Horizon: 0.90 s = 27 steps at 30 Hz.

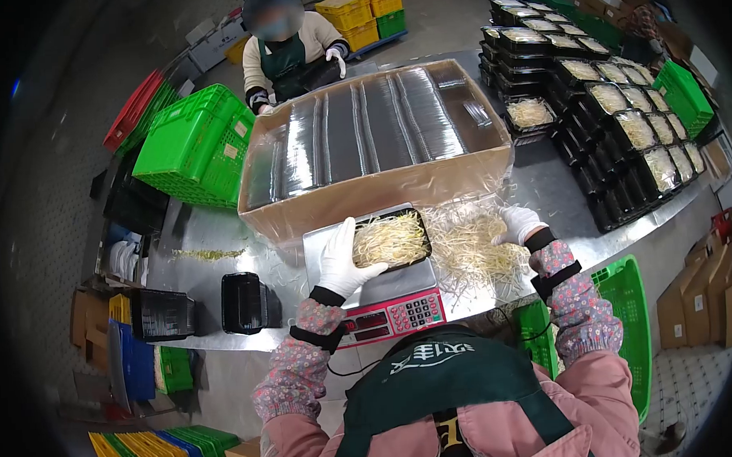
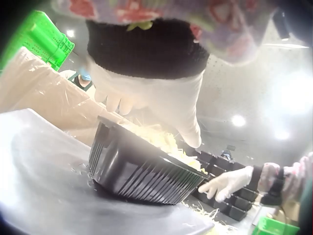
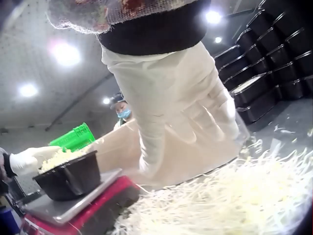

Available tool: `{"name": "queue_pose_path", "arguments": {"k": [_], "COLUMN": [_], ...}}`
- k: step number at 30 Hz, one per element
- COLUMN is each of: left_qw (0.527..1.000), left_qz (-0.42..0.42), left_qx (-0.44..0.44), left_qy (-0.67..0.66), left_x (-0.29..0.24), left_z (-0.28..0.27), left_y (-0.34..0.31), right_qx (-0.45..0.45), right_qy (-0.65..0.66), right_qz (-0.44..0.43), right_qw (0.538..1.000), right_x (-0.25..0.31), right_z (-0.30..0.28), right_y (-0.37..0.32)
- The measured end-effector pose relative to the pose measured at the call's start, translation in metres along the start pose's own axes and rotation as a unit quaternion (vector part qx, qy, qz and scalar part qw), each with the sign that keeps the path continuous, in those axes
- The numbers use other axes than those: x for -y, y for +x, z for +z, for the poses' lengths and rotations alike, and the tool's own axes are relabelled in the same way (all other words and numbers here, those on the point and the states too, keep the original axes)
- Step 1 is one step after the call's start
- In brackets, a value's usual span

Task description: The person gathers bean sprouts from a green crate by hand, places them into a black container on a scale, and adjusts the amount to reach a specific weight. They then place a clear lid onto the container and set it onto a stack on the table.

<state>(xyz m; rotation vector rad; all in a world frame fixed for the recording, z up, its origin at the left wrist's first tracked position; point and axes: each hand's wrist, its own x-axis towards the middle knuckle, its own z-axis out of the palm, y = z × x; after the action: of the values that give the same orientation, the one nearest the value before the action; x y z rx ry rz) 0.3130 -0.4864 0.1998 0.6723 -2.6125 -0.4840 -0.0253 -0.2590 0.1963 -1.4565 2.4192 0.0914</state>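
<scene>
shiny steel desk (image 1: 205,276): carries pretty much everything here, with stray sprouts scattered over it.
big brown cardboard box (image 1: 365,197): plastic-lined, sits mid-desk with rows of clear lids (image 1: 378,122) packed inside.
stacked black trays of sprouts (image 1: 623,135): a whole block of them on the desk's right side, right of the box.
green plastic crate (image 1: 195,146): tilted, off to the left of the box.
loose heap of pale bean sprouts (image 1: 469,252): on the desk right beside the scale (some strands trail up toward the box).
red-fronted scale with a steel platform (image 1: 394,317): at the desk's near edge, just in front of the box.
black ribbed plastic tray (image 2: 142,171): sits on the scale's platform, piled with sprouts, the loose heap just to its right.
left grip (image 1: 345,262): white-gloved and spread wide. The fingers lie on the sprouts at the tray's left end and the thumb sticks out along the near rim; it isn't clamped round anything.
right grip (image 1: 517,222): white-gloved too, at the far right edge of the loose heap. The fingers curl loosely down at the sprouts; can't tell if it's got any pinched.
</scene>
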Motion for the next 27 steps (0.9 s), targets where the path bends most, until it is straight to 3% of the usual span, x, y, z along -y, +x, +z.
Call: {"name": "queue_pose_path", "arguments": {"k": [2, 3, 4, 6, 8, 9, 10, 13, 14, 18, 19, 20, 22, 23, 24, 25, 27], "left_qw": [1.0, 1.0, 0.999, 0.996, 0.997, 0.997, 0.998, 0.977, 0.977, 0.964, 0.973, 0.993, 0.995, 0.998, 0.996, 0.998, 1.0], "left_qz": [0.009, 0.026, 0.044, 0.075, 0.059, 0.027, 0.038, 0.086, 0.037, 0.092, 0.07, 0.043, 0.033, 0.039, 0.021, 0.012, -0.009], "left_qx": [0.004, 0.017, 0.031, 0.034, 0.05, 0.078, 0.047, 0.055, 0.095, 0.112, 0.134, 0.104, 0.096, 0.048, 0.079, 0.057, 0.025], "left_qy": [-0.001, 0.002, 0.005, 0.021, 0.024, 0.009, 0.001, 0.186, 0.189, 0.224, 0.175, 0.023, -0.008, 0.029, 0.018, 0.006, -0.003], "left_x": [-0.005, -0.012, -0.019, -0.021, -0.016, -0.024, -0.022, -0.002, -0.002, -0.004, -0.015, -0.018, -0.026, -0.032, -0.029, -0.033, -0.04], "left_z": [0.004, 0.009, 0.014, 0.034, 0.047, 0.041, 0.046, 0.064, 0.066, 0.071, 0.054, 0.046, 0.032, 0.029, 0.028, 0.023, 0.01], "left_y": [0.006, 0.011, 0.016, 0.023, 0.027, 0.032, 0.033, 0.038, 0.044, 0.046, 0.045, 0.042, 0.036, 0.029, 0.026, 0.023, 0.016], "right_qx": [-0.038, -0.15, -0.261, -0.316, -0.288, -0.22, -0.149, -0.115, -0.105, -0.08, -0.065, -0.077, -0.189, -0.218, -0.295, -0.365, -0.415], "right_qy": [0.069, 0.127, 0.182, 0.245, 0.241, 0.256, 0.268, 0.223, 0.248, 0.285, 0.306, 0.303, 0.306, 0.359, 0.35, 0.332, 0.257], "right_qz": [-0.023, -0.088, -0.152, -0.27, -0.296, -0.247, -0.194, -0.138, -0.135, -0.189, -0.225, -0.245, -0.243, -0.211, -0.194, -0.168, -0.069], "right_qw": [0.997, 0.976, 0.936, 0.876, 0.878, 0.908, 0.932, 0.958, 0.954, 0.936, 0.923, 0.917, 0.901, 0.883, 0.868, 0.853, 0.87], "right_x": [0.036, 0.053, 0.072, 0.123, 0.169, 0.186, 0.198, 0.215, 0.215, 0.195, 0.188, 0.178, 0.153, 0.133, 0.11, 0.086, 0.038], "right_z": [-0.025, -0.018, -0.006, 0.005, 0.023, 0.023, 0.023, 0.03, 0.026, 0.017, 0.004, -0.012, -0.033, -0.046, -0.046, -0.051, -0.077], "right_y": [-0.01, -0.003, 0.008, 0.026, 0.034, 0.034, 0.033, 0.043, 0.045, 0.05, 0.042, 0.037, 0.045, 0.061, 0.087, 0.111, 0.146]}}
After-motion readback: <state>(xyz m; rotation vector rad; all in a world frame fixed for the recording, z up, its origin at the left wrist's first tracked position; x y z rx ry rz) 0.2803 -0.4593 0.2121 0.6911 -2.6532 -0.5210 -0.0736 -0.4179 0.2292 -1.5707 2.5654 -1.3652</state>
